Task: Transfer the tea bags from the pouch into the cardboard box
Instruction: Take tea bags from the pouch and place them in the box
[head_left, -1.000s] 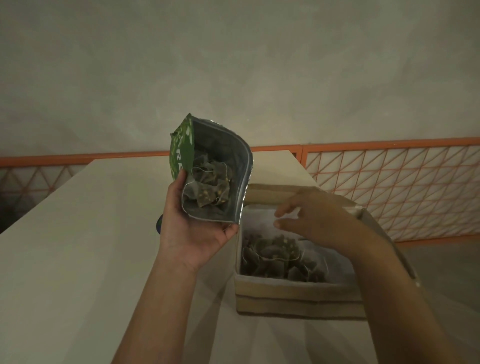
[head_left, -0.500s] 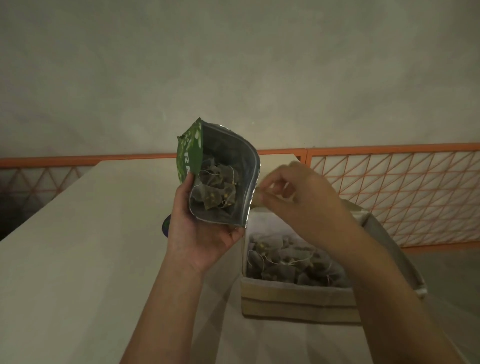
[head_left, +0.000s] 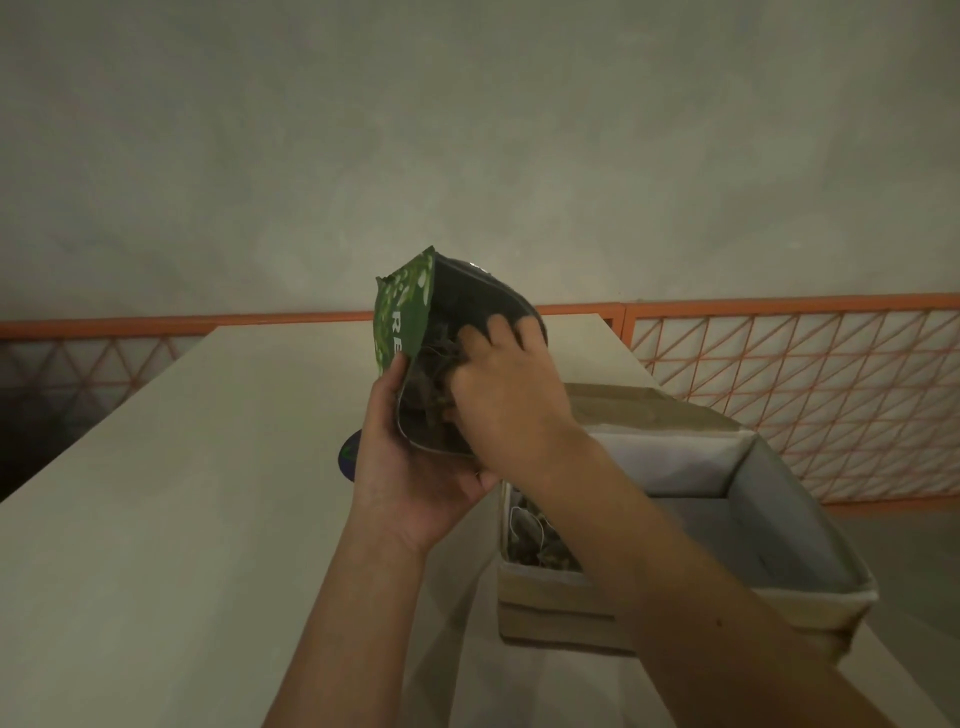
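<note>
Above the table (head_left: 156, 519), your right hand (head_left: 511, 410) reaches into the green pouch (head_left: 402, 312).
Its fingers are buried among tea bags (head_left: 434, 374) inside; whether they grip one, I cannot tell. Your left hand (head_left: 410, 467) clasps the pouch from below. Just right sits the cardboard box (head_left: 727, 597), with more tea bags (head_left: 535, 540) in it.

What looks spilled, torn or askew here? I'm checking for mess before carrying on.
Nothing stands out: the left hand holds the pouch, the right hand reaches inside, and tea bags lie in the cardboard box.
</note>
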